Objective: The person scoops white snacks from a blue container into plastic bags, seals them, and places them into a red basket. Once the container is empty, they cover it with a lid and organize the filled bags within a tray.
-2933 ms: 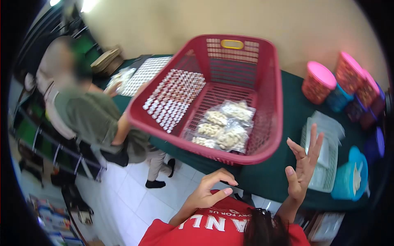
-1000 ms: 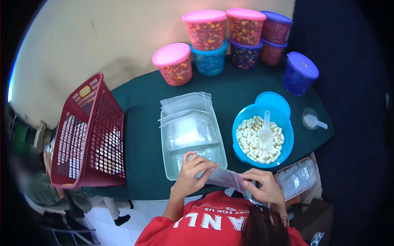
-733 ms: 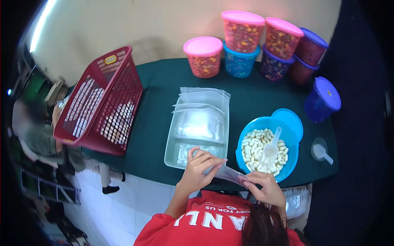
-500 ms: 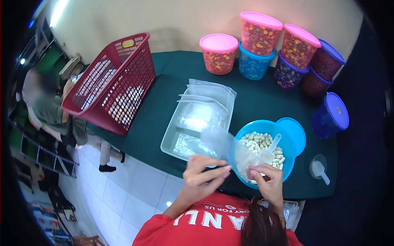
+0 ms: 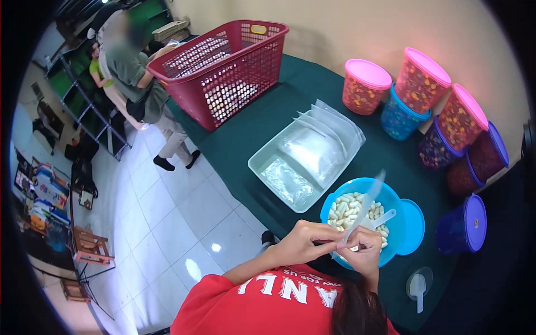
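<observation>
A clear plastic bag stands nearly edge-on over the bowl, pinched at its lower end between both hands. My left hand is closed, its fingertips meeting my right hand at the bag's edge. My right hand is closed on the same bag, over the near rim of the bowl. Beneath is a blue bowl of white capsule-shaped pieces, with a translucent scoop lying among them. Whether the bag holds anything cannot be seen.
Left of the bowl lies a white tray with clear bags. A maroon basket stands at the table's far left. Several lidded tubs line the wall. A blue lid and small scoop lie right. People stand beyond.
My view has turned left, so the table's contents appear shifted. My hands have come together, and the bag, earlier spread and blurred between them, now stands narrow and upright.
</observation>
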Tool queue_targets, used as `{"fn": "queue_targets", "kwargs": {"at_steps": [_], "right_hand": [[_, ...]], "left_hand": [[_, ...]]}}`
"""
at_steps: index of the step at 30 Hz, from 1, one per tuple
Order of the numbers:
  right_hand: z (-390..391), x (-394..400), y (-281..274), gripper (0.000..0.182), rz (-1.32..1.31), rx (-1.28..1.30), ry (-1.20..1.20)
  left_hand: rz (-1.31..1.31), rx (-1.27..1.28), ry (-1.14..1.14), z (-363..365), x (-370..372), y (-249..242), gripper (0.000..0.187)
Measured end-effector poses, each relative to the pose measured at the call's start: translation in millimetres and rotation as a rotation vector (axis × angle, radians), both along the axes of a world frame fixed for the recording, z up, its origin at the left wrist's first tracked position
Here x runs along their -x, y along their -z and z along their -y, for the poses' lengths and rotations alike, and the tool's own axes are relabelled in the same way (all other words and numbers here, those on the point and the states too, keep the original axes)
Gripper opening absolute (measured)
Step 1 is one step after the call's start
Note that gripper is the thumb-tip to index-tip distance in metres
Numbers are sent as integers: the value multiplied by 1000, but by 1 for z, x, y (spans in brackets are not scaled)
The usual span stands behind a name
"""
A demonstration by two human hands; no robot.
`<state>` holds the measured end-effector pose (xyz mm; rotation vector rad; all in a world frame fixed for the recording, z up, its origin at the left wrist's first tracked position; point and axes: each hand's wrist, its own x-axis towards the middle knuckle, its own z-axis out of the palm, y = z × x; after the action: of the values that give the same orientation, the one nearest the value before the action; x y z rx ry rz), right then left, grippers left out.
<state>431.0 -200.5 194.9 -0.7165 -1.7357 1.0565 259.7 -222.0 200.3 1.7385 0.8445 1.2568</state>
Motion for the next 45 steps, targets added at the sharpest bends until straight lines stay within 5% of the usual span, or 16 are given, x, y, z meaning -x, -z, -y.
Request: {"fn": "queue_targets", "kwargs": {"at_steps": [10, 15, 19, 28, 30, 32, 36, 39, 45], "right_hand": [[-22, -26, -12, 23, 133, 29, -181], [-15, -14, -28, 12, 654, -325, 27], [-25, -21, -16, 10, 754, -382, 4], [-21, -18, -31, 7, 615, -460, 309], [-19, -17, -31, 15, 216, -212, 345], [-22, -29, -21, 19, 103, -145, 276], [-17, -44, -13, 26, -164, 89, 69], [-15, -45, -10, 25, -179, 120, 70], [-16, -47, -8, 24, -193, 126, 61]], "left_hand": [[-151, -215, -20, -8, -10, 0, 13], [-476, -320, -142, -24, -16, 0, 12], [-564, -492, -201, -43, -23, 6, 17], [-436, -467, -279, -34, -30, -11, 13], [-268, -531, -126, -30, -34, -19, 15], [-238, -517, -97, -24, -22, -31, 18], [-111, -519, -815, -32, 9, -25, 25], [-126, -294, -776, -50, 15, -30, 28], [-124, -259, -666, -64, 10, -12, 22]]}}
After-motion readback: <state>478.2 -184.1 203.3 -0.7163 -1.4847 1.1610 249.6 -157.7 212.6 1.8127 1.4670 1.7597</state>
